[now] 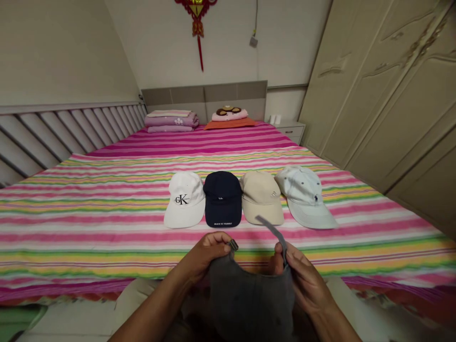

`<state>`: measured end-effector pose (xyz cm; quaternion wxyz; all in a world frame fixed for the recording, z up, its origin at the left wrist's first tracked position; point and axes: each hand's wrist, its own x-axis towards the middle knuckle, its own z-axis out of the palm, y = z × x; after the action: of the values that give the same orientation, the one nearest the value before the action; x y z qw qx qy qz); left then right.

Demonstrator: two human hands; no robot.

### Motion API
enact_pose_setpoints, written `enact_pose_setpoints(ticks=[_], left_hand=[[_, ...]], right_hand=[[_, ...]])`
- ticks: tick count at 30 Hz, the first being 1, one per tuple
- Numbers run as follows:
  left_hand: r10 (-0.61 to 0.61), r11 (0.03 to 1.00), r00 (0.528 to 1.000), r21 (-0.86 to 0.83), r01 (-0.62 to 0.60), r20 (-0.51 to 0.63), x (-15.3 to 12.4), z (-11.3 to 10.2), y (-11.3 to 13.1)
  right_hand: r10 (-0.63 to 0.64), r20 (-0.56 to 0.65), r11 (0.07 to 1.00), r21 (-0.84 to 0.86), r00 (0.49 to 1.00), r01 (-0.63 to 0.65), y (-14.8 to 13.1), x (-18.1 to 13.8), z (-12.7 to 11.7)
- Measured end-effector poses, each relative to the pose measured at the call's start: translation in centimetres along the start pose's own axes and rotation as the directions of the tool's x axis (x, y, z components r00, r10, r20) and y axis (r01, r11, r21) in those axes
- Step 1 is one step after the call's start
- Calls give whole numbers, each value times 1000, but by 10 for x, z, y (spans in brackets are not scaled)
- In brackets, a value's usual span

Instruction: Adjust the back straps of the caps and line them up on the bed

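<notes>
I hold a dark grey cap low in front of me, its back facing up. My left hand pinches the side with the metal buckle. My right hand grips the other side, and the grey adjusting strap sticks up from its fingers. Beyond my hands, a row of caps lies on the striped bedsheet: a white cap with black letters, a navy cap, a beige cap and a pale blue cap.
The bed fills the room's middle, with folded purple bedding and an orange pillow at the headboard. A tall wardrobe lines the right side. A slatted wall panel runs along the left. A small nightstand stands beside the headboard.
</notes>
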<state>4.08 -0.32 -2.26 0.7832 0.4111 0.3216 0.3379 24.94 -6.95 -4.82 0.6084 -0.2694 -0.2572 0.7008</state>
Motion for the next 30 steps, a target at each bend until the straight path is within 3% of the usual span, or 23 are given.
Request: enact_pose_setpoints(ticks=[10,21,30], left_hand=[[20,998,999,55,-22,48,-2,7,8],[62,998,995,0,-63,74,-4,9,9],[72,991,997,-115,-69,24,-6,16,6]], right_hand=[[-72,52,969,-235,996,82,-20,14,22],[-52,92,856,-509,994,92,-28,25,40],[63,110,864,-503,992,1,-11,30,51]])
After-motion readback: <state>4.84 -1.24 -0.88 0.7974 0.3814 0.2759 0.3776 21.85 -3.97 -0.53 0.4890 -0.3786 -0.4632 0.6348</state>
